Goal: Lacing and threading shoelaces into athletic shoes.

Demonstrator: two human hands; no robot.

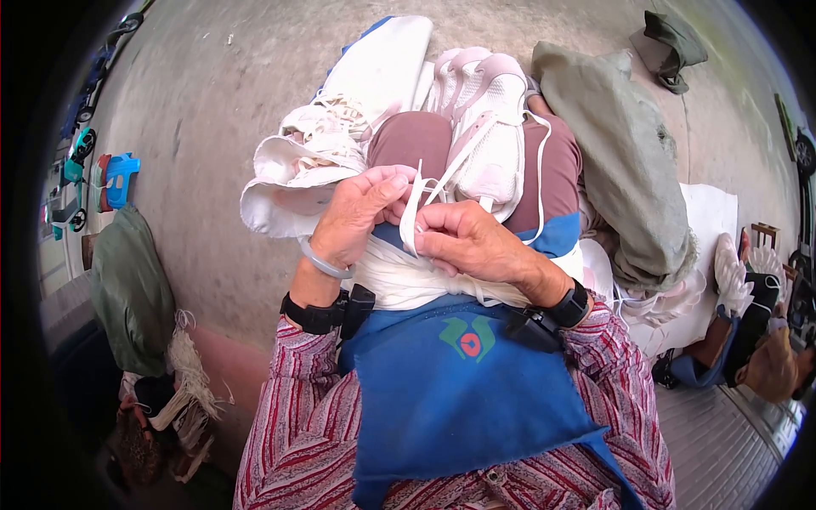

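Note:
My left hand (364,208) is closed, thumb and fingers pinching a flat white shoelace (411,214). Just to its right, my right hand (472,238) pinches the same lace lower down, where it bends in a loop. The lace runs up to a white and pink shoe upper (493,166) lying across my knees, with several like it stacked beyond. One loose length of lace hangs over my right knee. Below my hands, a thick bundle of white laces (387,276) lies across my waist over a blue apron (476,408).
Left of my knees is a white sack (285,204) with pale laced pieces at its mouth. A grey-green cloth (608,161) lies on the right, by more shoe pieces. People sit at both sides, one at left beside hanging white laces (187,370). A blue stool (123,178) stands far left.

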